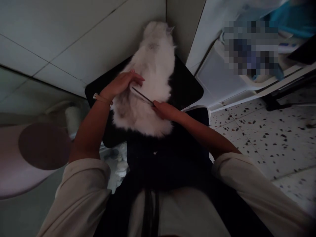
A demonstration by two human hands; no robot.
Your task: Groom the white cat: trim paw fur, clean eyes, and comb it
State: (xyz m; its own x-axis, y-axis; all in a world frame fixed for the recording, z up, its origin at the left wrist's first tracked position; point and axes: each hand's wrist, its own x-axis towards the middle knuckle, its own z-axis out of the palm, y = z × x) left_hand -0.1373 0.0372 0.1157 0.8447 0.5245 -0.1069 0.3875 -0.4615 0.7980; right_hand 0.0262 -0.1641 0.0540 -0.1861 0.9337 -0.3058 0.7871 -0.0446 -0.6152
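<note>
Nearest my viewpoint I find the dark-clothed lap (168, 148), with the black platform (186, 85) just beyond it. The right hand (165, 110) is closed on one end of a thin dark tool (143, 95), gripping it between thumb and fingers. The tool lies at a slant over the fur and its far end points toward the left hand; I cannot tell whether it has teeth or a blade. The left hand (125, 82), with a band (100, 97) at its wrist, rests on the coat with fingers bent and partly spread near that far end. Whether it pinches a lock of fur, I cannot tell. The white furry animal (155, 70) is on the platform, its rear toward me and its head at the far end, near the tiled wall (74, 36). I judge the step in hand to be close work on the fur of the lower back, one hand steadying the coat while the other guides the tool. From here, any further move calls for a light wrist, the tool kept shallow to the skin, and the left fingers clear of its tip. Farther off, to the right, I note a white storage unit (214, 75) beside the speckled floor (256, 138).
</note>
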